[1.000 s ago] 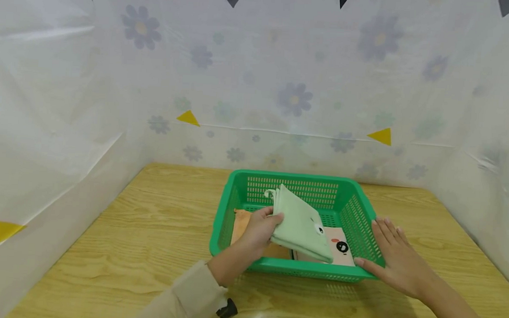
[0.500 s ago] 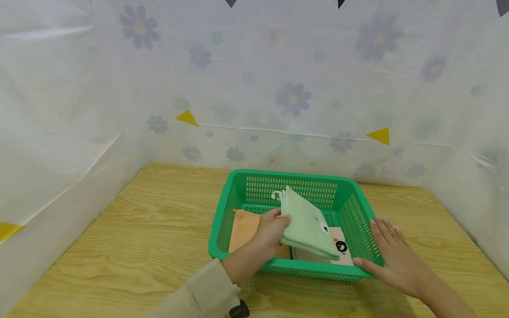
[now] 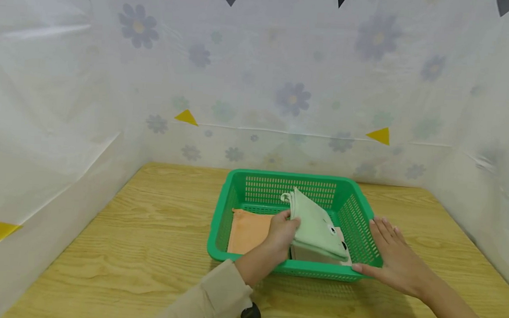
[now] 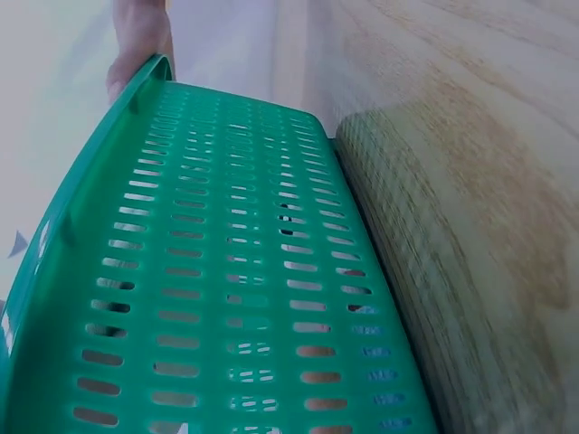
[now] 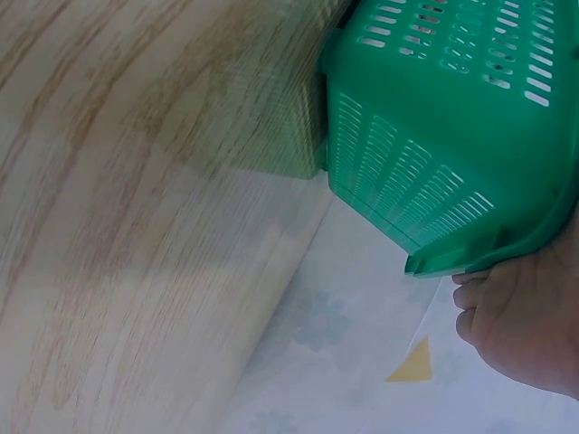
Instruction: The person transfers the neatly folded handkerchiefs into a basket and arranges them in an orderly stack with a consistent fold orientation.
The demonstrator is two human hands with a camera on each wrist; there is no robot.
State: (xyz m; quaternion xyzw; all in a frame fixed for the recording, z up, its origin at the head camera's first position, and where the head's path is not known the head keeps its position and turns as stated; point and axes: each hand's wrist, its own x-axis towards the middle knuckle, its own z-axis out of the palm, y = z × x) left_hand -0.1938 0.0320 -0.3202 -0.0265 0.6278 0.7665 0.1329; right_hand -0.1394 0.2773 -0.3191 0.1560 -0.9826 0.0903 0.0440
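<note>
My left hand pinches the left edge of a folded light green towel, which has a face with eyes and a small loop at its corner. The towel is held tilted inside a green plastic basket, above a pale pink folded towel that it mostly covers. At the basket's left lies an orange folded towel, partly behind my left hand. My right hand rests on the basket's right rim, fingers straight and thumb at the front corner. The right wrist view also shows this hand against the rim.
The basket stands on a wood-grain table. A flowered sheet hangs behind it, with plain pale sheeting at the sides. Yellow triangles are stuck on the sheeting. The basket's slotted front wall fills much of the left wrist view.
My left hand has moved to the right with the green towel, uncovering more of the orange towel and covering more of the pink one. The right hand has stayed on the rim.
</note>
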